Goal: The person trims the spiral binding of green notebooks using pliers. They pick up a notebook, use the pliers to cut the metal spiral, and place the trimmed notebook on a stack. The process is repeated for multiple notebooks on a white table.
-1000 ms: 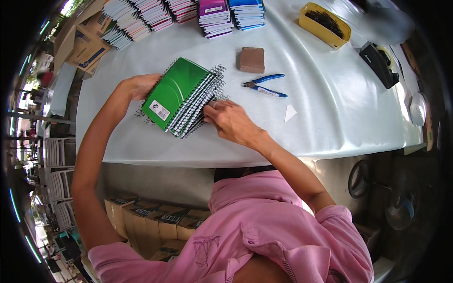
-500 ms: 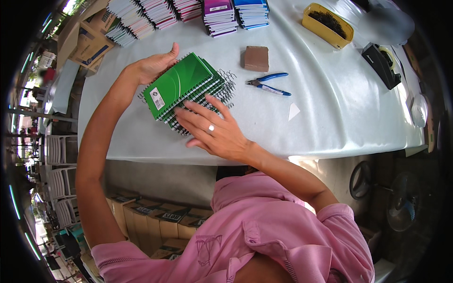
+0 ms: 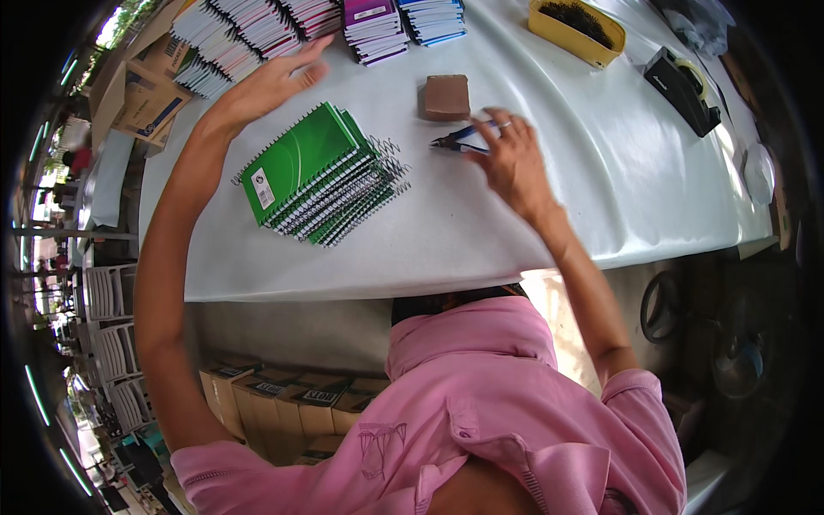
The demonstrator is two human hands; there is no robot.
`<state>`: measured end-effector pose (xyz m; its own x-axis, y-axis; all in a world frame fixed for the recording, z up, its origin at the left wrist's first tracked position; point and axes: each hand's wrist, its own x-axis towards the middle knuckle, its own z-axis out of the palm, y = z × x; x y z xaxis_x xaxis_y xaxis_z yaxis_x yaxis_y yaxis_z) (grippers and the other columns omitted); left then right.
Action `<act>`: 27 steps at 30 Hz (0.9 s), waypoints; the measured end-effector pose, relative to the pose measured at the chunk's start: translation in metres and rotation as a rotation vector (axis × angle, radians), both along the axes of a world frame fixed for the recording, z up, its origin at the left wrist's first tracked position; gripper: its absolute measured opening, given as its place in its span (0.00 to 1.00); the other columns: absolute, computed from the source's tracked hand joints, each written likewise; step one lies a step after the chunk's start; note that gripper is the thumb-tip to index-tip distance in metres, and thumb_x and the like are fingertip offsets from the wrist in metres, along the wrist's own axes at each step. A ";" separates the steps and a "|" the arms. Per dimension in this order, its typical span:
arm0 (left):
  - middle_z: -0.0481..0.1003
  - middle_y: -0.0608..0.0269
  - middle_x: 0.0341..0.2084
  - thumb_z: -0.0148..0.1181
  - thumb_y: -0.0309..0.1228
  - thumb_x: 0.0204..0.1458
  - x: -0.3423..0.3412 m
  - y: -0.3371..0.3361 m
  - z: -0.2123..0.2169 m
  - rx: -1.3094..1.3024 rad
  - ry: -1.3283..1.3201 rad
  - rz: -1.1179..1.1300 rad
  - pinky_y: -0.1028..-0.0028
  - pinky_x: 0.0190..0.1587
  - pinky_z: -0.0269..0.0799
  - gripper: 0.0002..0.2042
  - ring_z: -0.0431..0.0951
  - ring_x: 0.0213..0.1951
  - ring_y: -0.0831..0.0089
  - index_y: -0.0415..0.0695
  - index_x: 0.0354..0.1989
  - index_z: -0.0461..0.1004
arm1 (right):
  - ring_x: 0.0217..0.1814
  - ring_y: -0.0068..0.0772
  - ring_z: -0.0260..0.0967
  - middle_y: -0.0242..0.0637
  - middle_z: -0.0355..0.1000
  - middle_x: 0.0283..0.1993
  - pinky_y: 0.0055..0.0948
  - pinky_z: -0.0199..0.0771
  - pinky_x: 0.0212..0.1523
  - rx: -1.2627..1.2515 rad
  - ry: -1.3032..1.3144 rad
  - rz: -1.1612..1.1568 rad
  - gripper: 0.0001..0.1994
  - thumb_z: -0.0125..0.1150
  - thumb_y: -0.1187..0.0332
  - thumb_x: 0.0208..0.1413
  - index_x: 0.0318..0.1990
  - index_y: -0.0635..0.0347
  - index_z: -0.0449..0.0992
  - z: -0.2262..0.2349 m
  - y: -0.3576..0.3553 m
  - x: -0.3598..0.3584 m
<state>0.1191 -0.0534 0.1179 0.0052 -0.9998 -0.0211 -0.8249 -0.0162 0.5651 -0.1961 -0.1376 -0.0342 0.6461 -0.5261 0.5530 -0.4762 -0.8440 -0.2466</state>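
On the white-covered table lies a fanned stack of green spiral notebooks (image 3: 305,163), loose wire coil ends jutting from its sides. Neither hand touches it. Past its upper left, my left hand (image 3: 273,86) is held out empty, fingers stretched toward the rows of bound notebooks. My right hand (image 3: 513,159) is on the blue-handled wire cutters (image 3: 451,142), with thumb and fingers around the handles. The cutters' jaws point left, and the handle ends are hidden under the hand. Just beyond them sits a brown block (image 3: 447,97).
Stacks of notebooks with pale page edges (image 3: 232,39) stand at the far left, beside purple (image 3: 374,34) and blue notebooks (image 3: 433,21). A yellow tub of dark bits (image 3: 577,51) and a black tape dispenser (image 3: 682,93) are at far right. Cardboard boxes (image 3: 283,403) stand below the table.
My right hand has left the green notebooks and moved right onto the wire cutters. My left hand has let go of the stack and moved away toward the far notebooks. The view has shifted slightly.
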 end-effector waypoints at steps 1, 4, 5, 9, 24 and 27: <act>0.58 0.54 0.66 0.58 0.63 0.45 -0.011 -0.005 -0.010 -0.103 -0.200 -0.122 0.48 0.67 0.47 0.47 0.49 0.70 0.56 0.48 0.69 0.52 | 0.59 0.46 0.61 0.45 0.64 0.58 0.46 0.57 0.61 -0.059 0.069 -0.048 0.26 0.66 0.64 0.50 0.57 0.58 0.68 -0.013 -0.018 -0.009; 0.49 0.54 0.70 0.66 0.54 0.42 -0.096 0.017 -0.023 -0.255 -0.765 -0.249 0.45 0.67 0.45 0.49 0.46 0.71 0.54 0.58 0.72 0.46 | 0.62 0.46 0.59 0.48 0.63 0.59 0.49 0.54 0.63 0.128 0.336 -0.044 0.25 0.66 0.65 0.50 0.56 0.58 0.67 -0.019 -0.033 -0.022; 0.48 0.54 0.70 0.66 0.52 0.42 -0.109 0.031 -0.014 -0.292 -0.788 -0.237 0.44 0.67 0.45 0.48 0.46 0.71 0.54 0.58 0.72 0.46 | 0.63 0.47 0.59 0.49 0.62 0.59 0.51 0.53 0.63 0.184 0.357 -0.050 0.25 0.66 0.66 0.50 0.55 0.58 0.68 0.008 -0.028 -0.016; 0.45 0.51 0.71 0.62 0.44 0.52 -0.105 0.080 -0.017 -0.668 -0.542 0.151 0.55 0.70 0.43 0.42 0.46 0.71 0.59 0.47 0.71 0.45 | 0.65 0.45 0.58 0.51 0.62 0.60 0.52 0.51 0.64 0.048 0.397 -0.142 0.21 0.64 0.65 0.52 0.53 0.61 0.69 0.008 -0.019 -0.014; 0.56 0.45 0.66 0.34 0.61 0.62 -0.145 0.168 -0.176 -0.362 0.738 0.982 0.64 0.70 0.42 0.42 0.54 0.68 0.58 0.29 0.66 0.51 | 0.62 0.45 0.64 0.50 0.68 0.58 0.40 0.51 0.69 1.336 0.046 0.461 0.57 0.25 0.19 0.46 0.60 0.70 0.66 0.011 0.001 0.061; 0.55 0.46 0.67 0.34 0.58 0.63 -0.157 0.168 -0.157 -0.340 0.703 1.030 0.66 0.70 0.44 0.39 0.54 0.68 0.59 0.30 0.67 0.51 | 0.60 0.44 0.66 0.51 0.68 0.58 0.40 0.52 0.68 1.327 0.010 0.543 0.55 0.22 0.21 0.49 0.59 0.68 0.67 0.007 0.000 0.058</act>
<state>-0.0383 0.1150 -0.0390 0.8637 -0.4976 -0.0807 -0.0440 -0.2340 0.9712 -0.1382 -0.1376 -0.0271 0.9318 -0.3312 -0.1484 -0.1815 -0.0711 -0.9808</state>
